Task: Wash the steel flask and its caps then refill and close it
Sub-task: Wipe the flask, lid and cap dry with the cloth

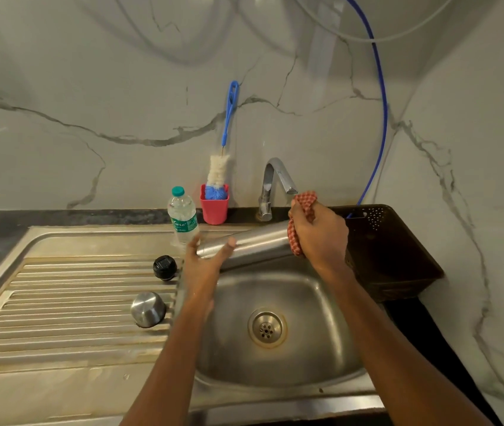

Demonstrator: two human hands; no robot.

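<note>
The steel flask (256, 241) lies nearly level above the back of the sink basin (315, 305). My left hand (206, 262) holds its left end, thumb over the top and fingers beneath. My right hand (321, 235) grips a red checked cloth (298, 222) wrapped round the flask's right end, just below the tap spout (278, 176). No water runs from the tap. A black inner cap (165, 267) and a steel outer cap (147, 309) sit on the ribbed drainboard (69, 302) to the left.
A plastic water bottle (183, 216) with a green lid stands behind the drainboard. A red cup (214, 207) holds a blue-handled bottle brush (224, 149) against the marble wall. A dark perforated basket (398, 250) sits right of the sink, with a blue hose (382, 118) above it.
</note>
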